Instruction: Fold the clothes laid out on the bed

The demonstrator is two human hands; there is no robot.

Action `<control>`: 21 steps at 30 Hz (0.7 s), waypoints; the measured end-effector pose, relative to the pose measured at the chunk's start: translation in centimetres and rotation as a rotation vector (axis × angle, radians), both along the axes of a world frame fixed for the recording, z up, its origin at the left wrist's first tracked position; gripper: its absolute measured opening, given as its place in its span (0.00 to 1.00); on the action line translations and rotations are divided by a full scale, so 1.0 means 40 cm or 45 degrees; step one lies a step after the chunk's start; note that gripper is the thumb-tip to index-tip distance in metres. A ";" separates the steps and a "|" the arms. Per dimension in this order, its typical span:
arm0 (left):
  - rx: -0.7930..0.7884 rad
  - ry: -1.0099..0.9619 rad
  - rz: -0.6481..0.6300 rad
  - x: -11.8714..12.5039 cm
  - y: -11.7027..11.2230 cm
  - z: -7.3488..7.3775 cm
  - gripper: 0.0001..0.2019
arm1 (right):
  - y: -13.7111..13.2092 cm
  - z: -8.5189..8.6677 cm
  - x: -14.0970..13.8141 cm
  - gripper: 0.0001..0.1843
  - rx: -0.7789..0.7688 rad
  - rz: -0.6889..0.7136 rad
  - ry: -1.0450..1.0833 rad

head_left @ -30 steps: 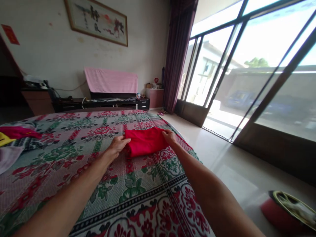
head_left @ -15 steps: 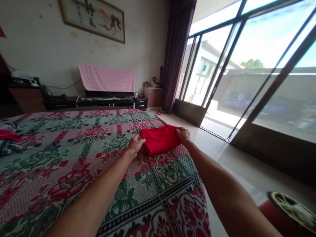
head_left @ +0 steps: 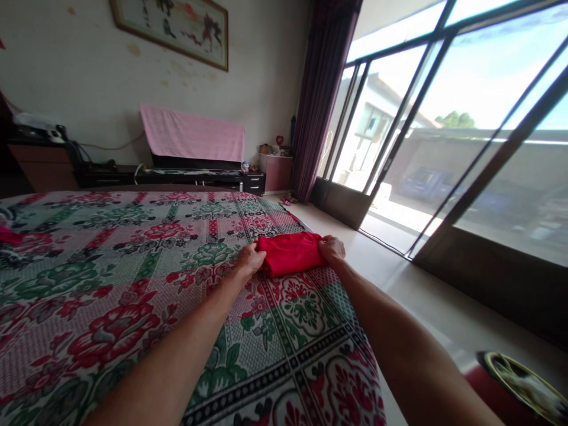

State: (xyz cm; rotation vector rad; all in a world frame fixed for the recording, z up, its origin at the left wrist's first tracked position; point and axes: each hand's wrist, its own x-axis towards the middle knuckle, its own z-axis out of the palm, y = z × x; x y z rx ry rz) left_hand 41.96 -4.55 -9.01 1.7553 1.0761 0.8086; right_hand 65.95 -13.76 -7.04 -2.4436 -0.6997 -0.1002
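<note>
A folded red cloth (head_left: 293, 254), perhaps a garment, lies near the right edge of the bed on a flowered bedspread (head_left: 213, 254). My left hand (head_left: 251, 258) grips its left end, thumb on top and fingers partly hidden behind the fold. At the opposite end my right hand (head_left: 332, 247) is closed on the cloth's upper right corner. The fabric forms a compact, roughly rectangular bundle between both hands, its near side resting on the bedspread.
Other pink and dark fabric (head_left: 9, 236) lies at the bed's far left. On the floor at the lower right stands a red bin (head_left: 483, 384) with a liner. Beyond the bed are a low black cabinet (head_left: 177, 180) and a pink cloth (head_left: 195, 133); glass doors (head_left: 399, 148) line the right.
The far edge of the red cloth has come down toward me, making the bundle look flatter. Both hands keep hold of its ends; the view has shifted slightly.
</note>
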 end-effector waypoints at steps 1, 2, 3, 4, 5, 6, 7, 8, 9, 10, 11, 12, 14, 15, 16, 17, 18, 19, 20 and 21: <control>0.098 0.091 0.042 -0.002 0.001 0.000 0.16 | -0.001 0.000 -0.008 0.19 0.004 0.013 -0.075; 0.192 0.177 0.076 -0.005 0.000 0.000 0.16 | -0.001 0.000 -0.019 0.20 0.031 0.038 -0.167; 0.281 0.251 0.096 -0.009 -0.001 -0.001 0.17 | 0.001 0.001 -0.033 0.21 0.074 0.079 -0.260; 0.363 0.313 0.107 -0.015 -0.003 -0.001 0.18 | 0.005 0.001 -0.052 0.20 0.117 0.133 -0.336; 0.436 0.361 0.109 -0.023 -0.006 -0.002 0.18 | 0.011 0.001 -0.075 0.19 0.154 0.205 -0.392; 0.497 0.399 0.104 -0.033 -0.009 -0.003 0.19 | 0.019 0.001 -0.102 0.19 0.185 0.287 -0.431; 0.549 0.430 0.088 -0.047 -0.011 -0.006 0.18 | 0.028 0.000 -0.133 0.18 0.209 0.372 -0.454; 0.601 0.462 0.060 -0.064 -0.013 -0.009 0.18 | 0.039 -0.001 -0.168 0.17 0.229 0.463 -0.471; 0.654 0.497 0.026 -0.085 -0.014 -0.012 0.16 | 0.050 -0.002 -0.207 0.17 0.241 0.549 -0.477; 0.710 0.535 -0.008 -0.112 -0.013 -0.015 0.15 | 0.061 -0.004 -0.247 0.16 0.248 0.640 -0.479; 0.766 0.576 -0.035 -0.145 -0.010 -0.018 0.13 | 0.072 -0.005 -0.289 0.16 0.253 0.734 -0.477; 0.818 0.618 -0.046 -0.183 -0.007 -0.020 0.12 | 0.082 -0.007 -0.332 0.15 0.260 0.816 -0.471; 0.870 0.705 0.005 -0.276 0.003 -0.021 0.09 | 0.097 -0.009 -0.419 0.15 0.261 0.964 -0.454; 0.866 0.752 0.068 -0.329 0.008 -0.021 0.08 | 0.102 -0.009 -0.462 0.14 0.258 1.030 -0.443; 0.853 0.803 0.144 -0.386 0.012 -0.020 0.08 | 0.105 -0.009 -0.504 0.13 0.252 1.092 -0.432; 0.837 0.859 0.230 -0.444 0.015 -0.018 0.07 | 0.107 -0.009 -0.544 0.12 0.242 1.146 -0.419; 0.822 0.914 0.313 -0.505 0.016 -0.017 0.07 | 0.108 -0.010 -0.584 0.11 0.226 1.189 -0.402; 0.814 0.966 0.382 -0.565 0.015 -0.015 0.08 | 0.108 -0.012 -0.622 0.10 0.202 1.222 -0.381; 0.813 1.012 0.434 -0.625 0.012 -0.014 0.08 | 0.108 -0.015 -0.658 0.09 0.171 1.243 -0.356; 0.812 1.053 0.474 -0.684 0.007 -0.013 0.08 | 0.109 -0.019 -0.692 0.09 0.137 1.255 -0.330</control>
